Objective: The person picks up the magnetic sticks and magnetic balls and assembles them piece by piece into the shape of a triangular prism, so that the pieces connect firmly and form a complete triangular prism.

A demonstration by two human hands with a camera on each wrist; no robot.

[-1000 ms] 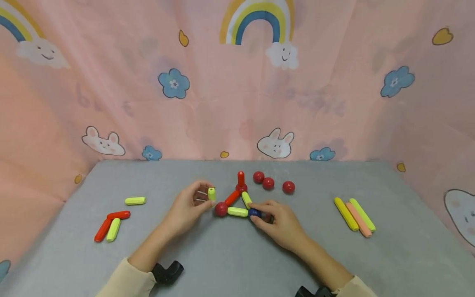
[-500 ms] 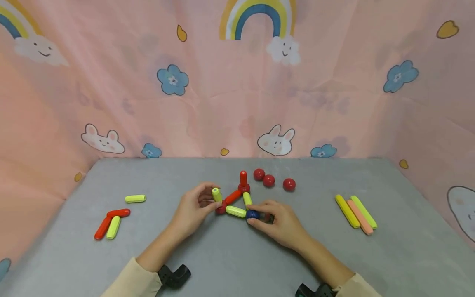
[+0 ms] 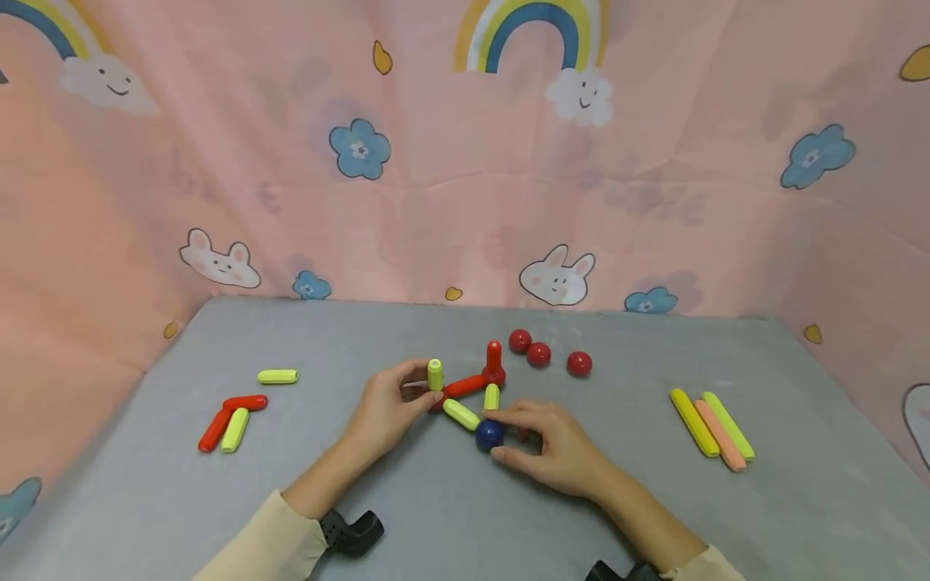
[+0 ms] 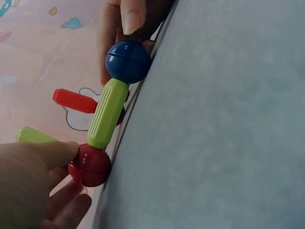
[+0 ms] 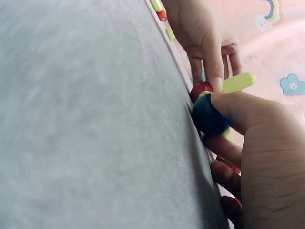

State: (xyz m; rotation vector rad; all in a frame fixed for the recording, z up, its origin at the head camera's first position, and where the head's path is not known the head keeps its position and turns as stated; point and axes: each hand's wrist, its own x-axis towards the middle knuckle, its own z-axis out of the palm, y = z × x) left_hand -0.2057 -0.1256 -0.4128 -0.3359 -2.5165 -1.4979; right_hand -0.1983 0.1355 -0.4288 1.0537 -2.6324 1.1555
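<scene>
A triangle of magnetic rods and balls stands on the grey table. My left hand point(image 3: 392, 410) pinches its left red ball point(image 4: 90, 167), partly hidden by fingers in the head view. A yellow-green rod point(image 3: 435, 375) stands upright on that ball. My right hand point(image 3: 559, 452) pinches the blue ball point(image 3: 490, 436) at the near corner, thumb and forefinger on either side. Two yellow-green rods, one to the left ball point(image 4: 108, 113) and one to the back point(image 3: 492, 397), meet the blue ball. A red rod point(image 3: 466, 386) joins the back red ball point(image 3: 493, 377), which carries an upright red rod point(image 3: 494, 354).
Several short rods, red point(image 3: 214, 429) and yellow-green point(image 3: 278, 377), lie at the left. Three loose red balls point(image 3: 538, 355) sit behind the triangle. Three longer rods, including a peach one point(image 3: 719, 436), lie at the right. A pink patterned curtain point(image 3: 436, 202) hangs behind the table point(image 3: 407, 516).
My left hand has carried the yellow-green rod right onto the left red ball, and its fingers now grip the ball. The triangle has turned, its blue corner drawn nearer by my right hand.
</scene>
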